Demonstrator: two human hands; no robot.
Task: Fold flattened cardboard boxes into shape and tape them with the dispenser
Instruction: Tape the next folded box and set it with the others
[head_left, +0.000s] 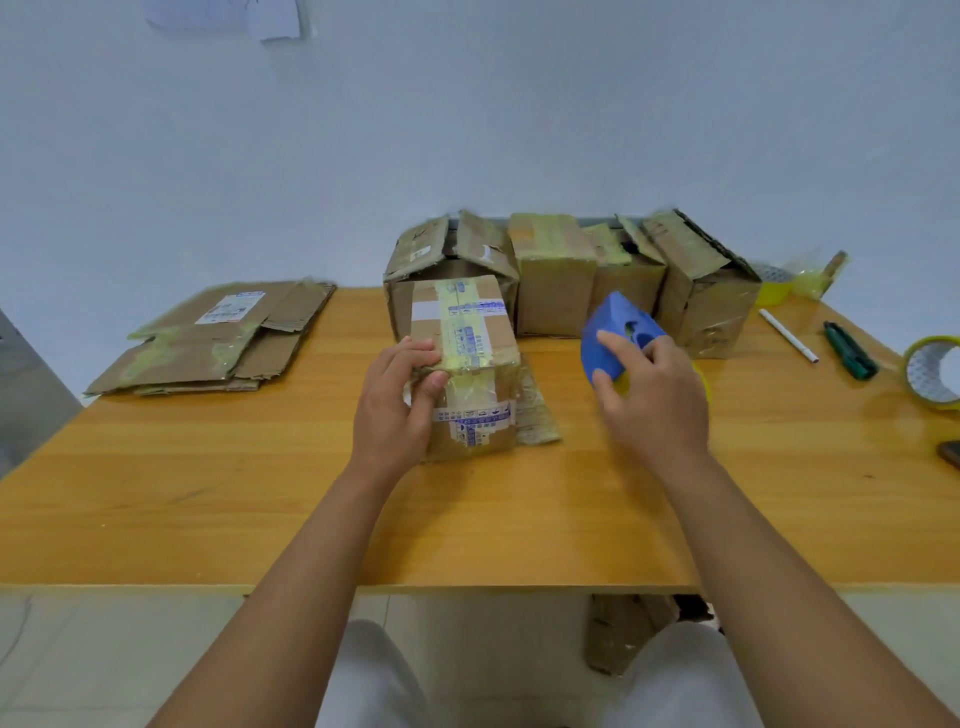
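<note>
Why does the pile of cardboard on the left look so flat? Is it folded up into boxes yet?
Not yet. The cardboard pile lies flat on the table, flaps spread, unlike the standing boxes.

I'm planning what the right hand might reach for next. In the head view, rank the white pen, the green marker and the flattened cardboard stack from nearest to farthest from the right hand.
Measured from the right hand, which holds the blue tape dispenser:
1. White pen, just to its right, toward the back.
2. Green marker, further right, beyond the pen.
3. Flattened cardboard stack, far across the table on the left side.
</note>
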